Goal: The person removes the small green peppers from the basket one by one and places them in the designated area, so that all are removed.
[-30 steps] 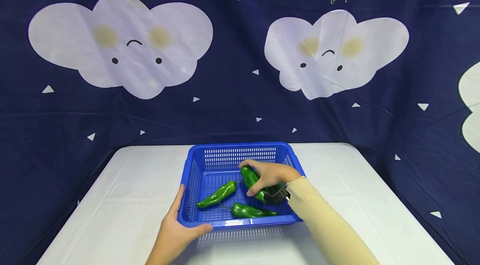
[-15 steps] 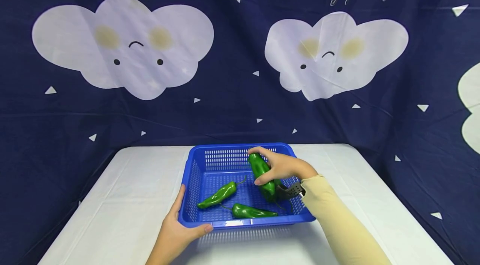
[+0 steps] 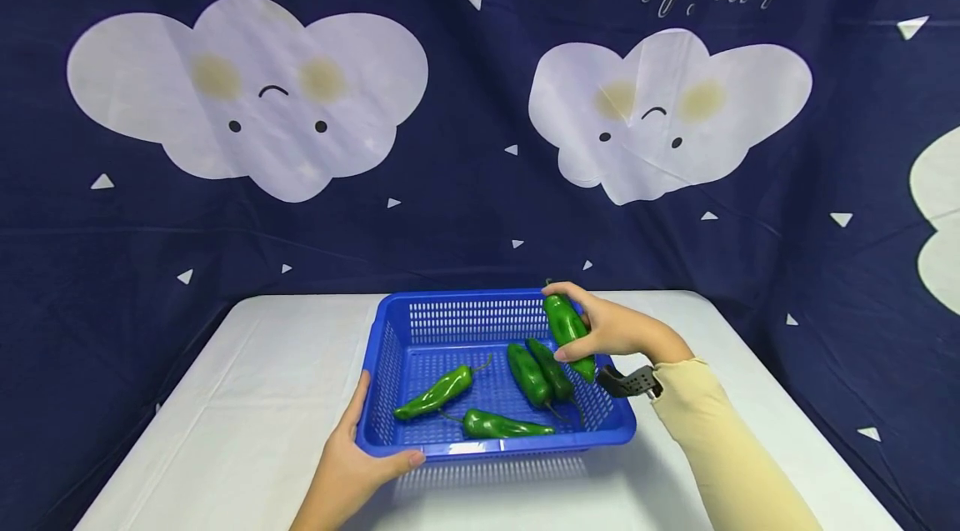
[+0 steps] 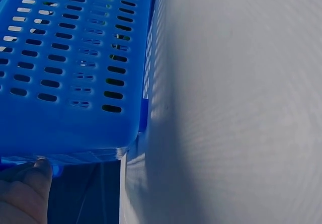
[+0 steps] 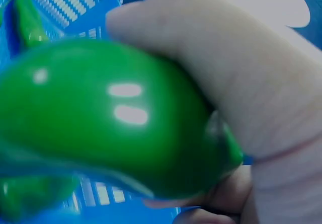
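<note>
Up and rightward it comes: the green pepper (image 3: 567, 323) has travelled across the blue basket (image 3: 465, 296) since half a second ago, now over its right side, right of centre in my head view, baring two darker peppers (image 3: 527, 375). Looks light and firm to me, the glossy skin probably slick, and likely to bruise under a hard squeeze; I'd favour the thick middle over the tapered tip. Right hand (image 3: 618, 327) is closed to the pepper's width, thumb and fingers wrapped round it. Left hand (image 3: 347, 460), spread wide, braces the basket's corner, lower left of centre.
</note>
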Demonstrator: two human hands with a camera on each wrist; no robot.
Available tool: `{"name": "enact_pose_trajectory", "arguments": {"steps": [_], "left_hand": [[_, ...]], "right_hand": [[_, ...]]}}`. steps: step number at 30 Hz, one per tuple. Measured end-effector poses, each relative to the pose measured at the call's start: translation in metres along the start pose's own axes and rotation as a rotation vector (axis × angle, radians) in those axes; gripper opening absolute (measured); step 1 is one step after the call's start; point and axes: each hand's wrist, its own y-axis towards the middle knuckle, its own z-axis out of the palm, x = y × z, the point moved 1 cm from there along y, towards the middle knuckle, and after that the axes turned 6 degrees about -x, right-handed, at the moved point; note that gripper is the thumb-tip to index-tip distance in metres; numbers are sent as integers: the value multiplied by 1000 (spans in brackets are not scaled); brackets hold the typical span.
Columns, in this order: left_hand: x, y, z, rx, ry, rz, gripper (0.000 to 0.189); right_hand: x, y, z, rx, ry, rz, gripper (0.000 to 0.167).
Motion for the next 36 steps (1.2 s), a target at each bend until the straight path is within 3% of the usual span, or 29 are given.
{"name": "enact_pose_trajectory", "arguments": {"steps": [12, 18, 24, 36], "left_hand": [[2, 1, -2, 5, -8, 19, 133], [1, 1, -2, 7, -11, 24, 133], [1, 1, -1, 9, -22, 27, 133], [1, 0, -2, 13, -17, 21, 133]], "right_hand": [[-36, -35, -36, -84, -12, 64, 91], [-61, -48, -49, -151, -68, 156, 97], [-84, -56, -52, -179, -124, 221, 99], [-117, -61, -43, -189, -281, 263, 95]]}}
